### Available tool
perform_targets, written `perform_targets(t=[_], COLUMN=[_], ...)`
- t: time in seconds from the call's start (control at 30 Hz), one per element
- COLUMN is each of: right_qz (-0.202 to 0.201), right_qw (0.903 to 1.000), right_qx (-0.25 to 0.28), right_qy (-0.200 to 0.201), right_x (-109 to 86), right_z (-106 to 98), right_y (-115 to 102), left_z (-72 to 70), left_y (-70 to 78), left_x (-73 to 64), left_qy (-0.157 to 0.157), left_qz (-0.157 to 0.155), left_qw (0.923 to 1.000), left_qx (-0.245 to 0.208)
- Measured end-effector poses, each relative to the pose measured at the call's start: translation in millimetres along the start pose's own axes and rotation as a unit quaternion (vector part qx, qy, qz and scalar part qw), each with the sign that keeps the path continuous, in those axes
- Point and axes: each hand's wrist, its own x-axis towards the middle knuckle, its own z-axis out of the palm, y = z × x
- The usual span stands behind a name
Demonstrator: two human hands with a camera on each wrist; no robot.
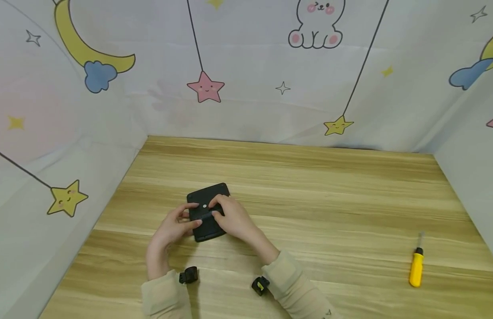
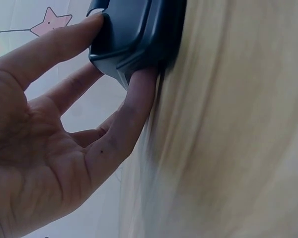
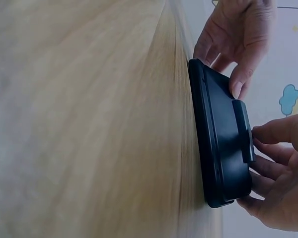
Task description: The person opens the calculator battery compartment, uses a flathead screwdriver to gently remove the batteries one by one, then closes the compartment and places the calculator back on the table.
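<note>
A flat black rectangular device point(image 1: 207, 192) with rounded corners lies on the wooden table, a small pale disc point(image 1: 204, 206) showing near its middle. A raised black bar point(image 3: 242, 131) stands up from its upper face. My left hand point(image 1: 172, 228) grips the device's left side, thumb on top; in the left wrist view one finger reaches under its edge. From the other side my right hand point(image 1: 234, 217) bends over the device, thumb tip at the bar and index fingertip close to the disc. More of its fingers point(image 3: 268, 168) curl along the device's side in the right wrist view.
A screwdriver point(image 1: 416, 268) with a yellow handle lies at the right of the table point(image 1: 330, 199). White cloth walls point(image 1: 250, 115) printed with stars, moons and an animal enclose the table at the back and sides. Black wrist cameras point(image 1: 189, 275) sit at both cuffs.
</note>
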Motion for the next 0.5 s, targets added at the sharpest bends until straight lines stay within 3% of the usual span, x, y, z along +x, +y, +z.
perform_targets(t=[0.33, 0.5], right_qz=[0.003, -0.002], right_qw=[0.9997, 0.9989], right_qx=[-0.008, -0.037], right_qy=[0.021, 0.029], right_x=[1.7, 1.5], right_z=[2.0, 1.8], right_y=[-1.7, -4.1], left_z=[-0.2, 0.1], left_y=[-0.5, -1.1], left_x=[-0.1, -0.4], left_qy=[0.003, 0.001], left_qz=[-0.004, -0.002], left_qw=[1.0000, 1.0000], left_qx=[0.008, 0.003])
